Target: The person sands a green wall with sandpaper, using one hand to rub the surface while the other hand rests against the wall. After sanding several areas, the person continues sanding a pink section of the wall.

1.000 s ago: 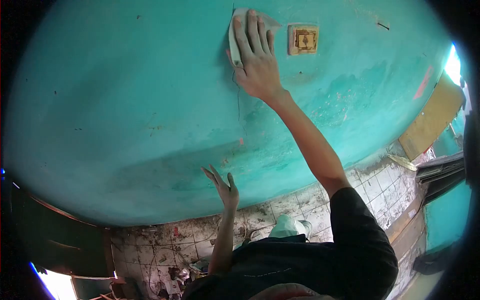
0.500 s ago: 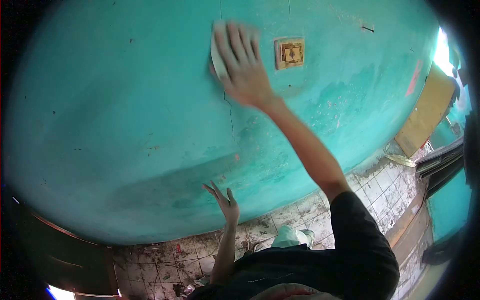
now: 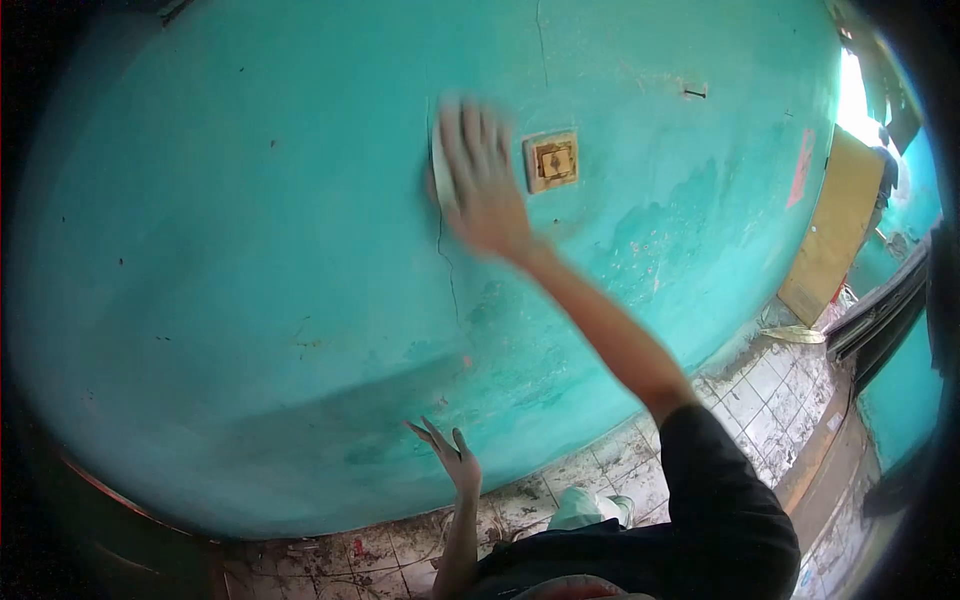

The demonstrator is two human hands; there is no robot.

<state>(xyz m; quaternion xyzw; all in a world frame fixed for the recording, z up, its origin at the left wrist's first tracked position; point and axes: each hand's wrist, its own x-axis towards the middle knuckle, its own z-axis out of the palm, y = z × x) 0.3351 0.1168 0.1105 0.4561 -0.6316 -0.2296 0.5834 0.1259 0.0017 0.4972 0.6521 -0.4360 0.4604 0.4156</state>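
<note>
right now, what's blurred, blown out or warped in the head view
In the head view, the right hand is motion-blurred, its fingers especially, while the wall switch beside it looks fairly sharp; also in the head view, glare washes out the opening at upper right, and wide-angle distortion bows the wall within black corners.

The wall (image 3: 330,230) is open between the right hand (image 3: 480,180) and left hand (image 3: 456,464). A light switch (image 3: 555,162) sits beside the right hand, a nail (image 3: 695,94) farther right.
</note>
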